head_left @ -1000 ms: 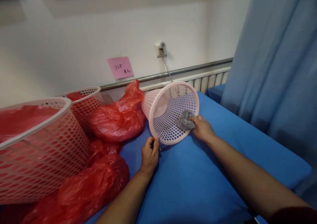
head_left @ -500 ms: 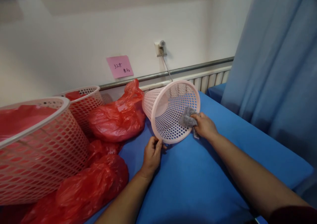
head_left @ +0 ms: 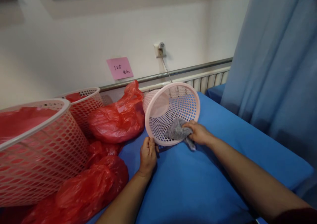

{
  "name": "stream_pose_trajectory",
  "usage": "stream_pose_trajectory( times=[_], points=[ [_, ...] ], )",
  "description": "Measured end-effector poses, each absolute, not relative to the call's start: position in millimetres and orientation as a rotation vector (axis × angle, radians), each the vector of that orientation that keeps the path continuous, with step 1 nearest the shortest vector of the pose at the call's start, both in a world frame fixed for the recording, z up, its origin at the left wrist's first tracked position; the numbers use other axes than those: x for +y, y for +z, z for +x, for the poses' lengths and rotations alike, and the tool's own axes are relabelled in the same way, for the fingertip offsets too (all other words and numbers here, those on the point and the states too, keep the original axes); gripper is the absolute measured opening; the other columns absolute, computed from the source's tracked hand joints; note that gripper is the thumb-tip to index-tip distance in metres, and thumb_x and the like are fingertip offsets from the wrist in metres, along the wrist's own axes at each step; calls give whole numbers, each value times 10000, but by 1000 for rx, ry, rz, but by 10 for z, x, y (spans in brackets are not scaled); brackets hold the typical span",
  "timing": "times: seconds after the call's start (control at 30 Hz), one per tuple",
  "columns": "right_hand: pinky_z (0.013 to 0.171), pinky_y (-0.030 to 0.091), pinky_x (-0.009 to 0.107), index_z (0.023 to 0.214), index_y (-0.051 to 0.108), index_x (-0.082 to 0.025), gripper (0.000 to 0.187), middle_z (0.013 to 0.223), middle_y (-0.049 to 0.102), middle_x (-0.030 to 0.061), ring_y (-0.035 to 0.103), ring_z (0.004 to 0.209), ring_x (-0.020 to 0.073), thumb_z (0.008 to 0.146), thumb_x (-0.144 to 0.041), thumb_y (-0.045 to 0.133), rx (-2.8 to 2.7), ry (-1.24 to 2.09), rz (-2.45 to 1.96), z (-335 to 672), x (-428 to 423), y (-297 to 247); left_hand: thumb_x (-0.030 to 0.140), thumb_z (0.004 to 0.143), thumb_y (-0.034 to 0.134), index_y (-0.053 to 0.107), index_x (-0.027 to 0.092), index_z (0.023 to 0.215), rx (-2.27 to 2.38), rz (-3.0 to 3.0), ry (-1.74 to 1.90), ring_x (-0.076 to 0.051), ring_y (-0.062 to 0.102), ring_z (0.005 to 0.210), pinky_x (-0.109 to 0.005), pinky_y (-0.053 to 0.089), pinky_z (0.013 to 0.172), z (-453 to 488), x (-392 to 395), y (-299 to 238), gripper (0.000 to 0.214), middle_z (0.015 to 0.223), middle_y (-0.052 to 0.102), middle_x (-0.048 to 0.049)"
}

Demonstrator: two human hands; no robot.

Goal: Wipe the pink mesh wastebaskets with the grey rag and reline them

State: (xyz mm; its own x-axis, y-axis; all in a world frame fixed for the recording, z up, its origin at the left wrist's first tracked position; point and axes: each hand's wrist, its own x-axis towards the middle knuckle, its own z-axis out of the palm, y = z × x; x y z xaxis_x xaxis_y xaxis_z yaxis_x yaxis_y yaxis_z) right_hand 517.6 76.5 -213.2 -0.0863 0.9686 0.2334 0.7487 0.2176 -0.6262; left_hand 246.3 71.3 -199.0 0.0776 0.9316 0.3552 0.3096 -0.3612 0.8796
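A pale pink plastic basket (head_left: pixel 184 100) with a perforated wall lies on its side on the blue-covered surface (head_left: pixel 183 184), its mouth facing me. My left hand (head_left: pixel 148 154) grips the lower left of its rim, fingers closed around the edge. In my right hand (head_left: pixel 198 133) a grey cloth (head_left: pixel 177 130) is pinched. The cloth lies against the lower inside wall of the basket, and one end hangs over the rim. Part of the wall behind the cloth is hidden.
Left stand a large pink basket (head_left: pixel 49 161) lined with red plastic and a smaller one (head_left: pixel 88 101) behind it. Red plastic bags (head_left: pixel 116 118) lie beside them. A pink note (head_left: pixel 120 68), a socket (head_left: pixel 160 50) and a radiator (head_left: pixel 210 82) are at the wall. A blue curtain (head_left: pixel 274 68) hangs right.
My right hand has moved the cloth left and down along the basket's inner wall. The basket's mouth has turned slightly, and my left hand has shifted a little left with the rim.
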Motion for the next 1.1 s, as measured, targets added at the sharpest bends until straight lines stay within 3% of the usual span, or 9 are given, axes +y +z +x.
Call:
stream_pose_trajectory(
  times=[0.13,0.27,0.47,0.6,0.77,0.97,1.1],
  points=[
    [966,455,335,1352,609,-278,558,1223,576,85,581,1125,249,816,-127,597,-1585,161,-1921,5419,811,-2059,594,994,424,461,222,706,1253,1736,1325,-96,457,475,-207,396,479,2466,730,-1969,473,559,478,66],
    [953,462,356,1308,634,-241,562,1183,596,92,600,1062,251,763,-105,617,-1654,373,-1833,5294,801,-2137,561,995,432,480,221,749,1243,1734,1269,-99,490,468,-209,424,485,2475,721,-2002,423,576,514,67],
    [907,509,291,1193,676,-242,496,1085,680,19,652,975,188,713,-125,717,-1839,658,-1535,4949,749,-2241,451,869,648,668,178,910,1131,1799,1004,-187,704,672,-301,570,669,2573,704,-2134,277,723,730,-18],
    [943,502,278,1208,660,-232,541,1136,678,14,649,1028,175,689,-94,723,-1942,740,-1344,4940,704,-2211,439,891,613,704,175,900,1090,1809,949,-197,723,730,-318,580,730,2592,693,-2114,280,767,760,-40],
    [931,461,278,1265,651,-260,556,1122,632,40,606,1039,189,745,-63,654,-2091,449,-1574,5183,694,-2108,491,917,585,598,187,851,1158,1671,1163,-140,630,561,-255,548,570,2545,694,-2026,312,654,672,15],
    [870,420,379,1323,627,-266,478,1139,570,137,554,1015,268,908,-87,472,-1776,-26,-2067,5370,685,-1929,522,930,565,505,209,812,1214,1598,1368,-84,477,474,-179,425,443,2512,683,-1969,340,608,520,71],
    [854,431,361,1291,642,-256,485,1134,574,127,565,996,255,875,-60,486,-1894,105,-1974,5175,636,-1981,523,946,535,518,214,875,1234,1596,1391,-90,482,476,-190,431,449,2482,700,-1965,317,630,514,76]
  ],
)
